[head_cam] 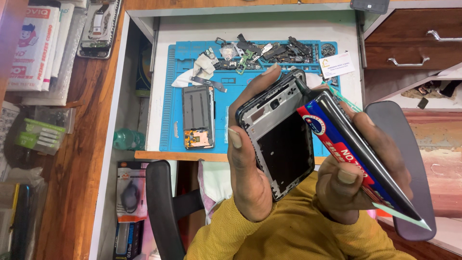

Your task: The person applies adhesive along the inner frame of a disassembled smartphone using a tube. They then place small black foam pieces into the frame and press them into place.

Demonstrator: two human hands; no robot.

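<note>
My left hand (250, 166) holds a black phone frame (281, 144) up in front of me, open inner side facing me, thumb on its left edge and fingertips over its top edge. My right hand (346, 180) grips a black glue tube (358, 156) with a red and blue label. The tube's thin black nozzle (301, 85) touches the frame's upper right corner. Both hands hang above the front edge of the blue work mat (240, 130).
On the mat lie a second phone body (197, 115) with an orange part, a pile of small phone parts (269, 50) and a white card (336, 65). Wooden drawers (409, 43) stand at right, packages (33, 43) at left, chair armrests (161, 207) below.
</note>
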